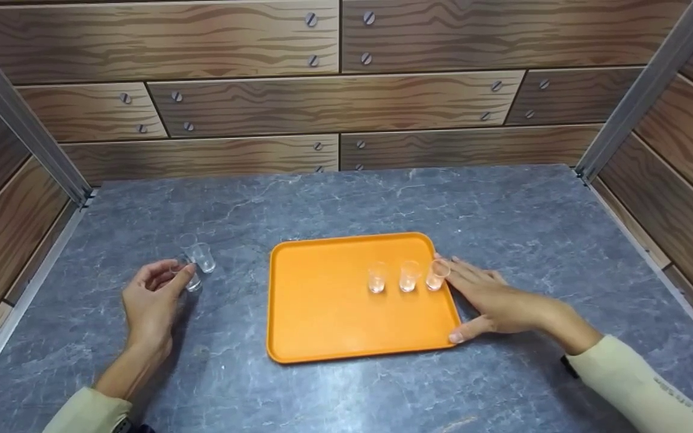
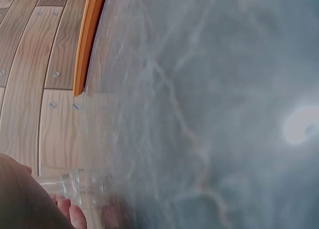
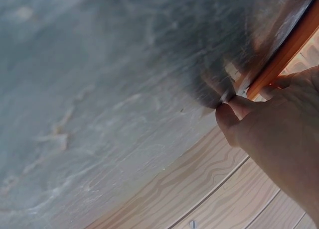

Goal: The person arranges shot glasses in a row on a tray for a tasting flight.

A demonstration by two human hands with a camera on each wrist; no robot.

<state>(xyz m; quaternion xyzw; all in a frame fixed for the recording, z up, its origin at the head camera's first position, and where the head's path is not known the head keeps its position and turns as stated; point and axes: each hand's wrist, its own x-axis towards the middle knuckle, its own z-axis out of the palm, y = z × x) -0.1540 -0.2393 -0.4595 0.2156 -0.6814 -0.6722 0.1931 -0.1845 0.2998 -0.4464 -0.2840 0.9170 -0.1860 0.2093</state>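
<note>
Head view: I log my left hand [image 1: 151, 304], thumb and fingers pinching a clear cup [image 1: 193, 285] above the left counter [image 1: 232, 385], forearm angled in from the near left; second cup [image 1: 206, 260] just beyond. My right hand [image 1: 488, 300]: fingers extended, touching the orange tray [image 1: 322, 307] at its right edge; three clear cups [image 1: 408, 279] in a row thereon.

Left wrist view: fingers beside clear cup, partly hidden.

Right wrist view: hand against tray rim.
</note>
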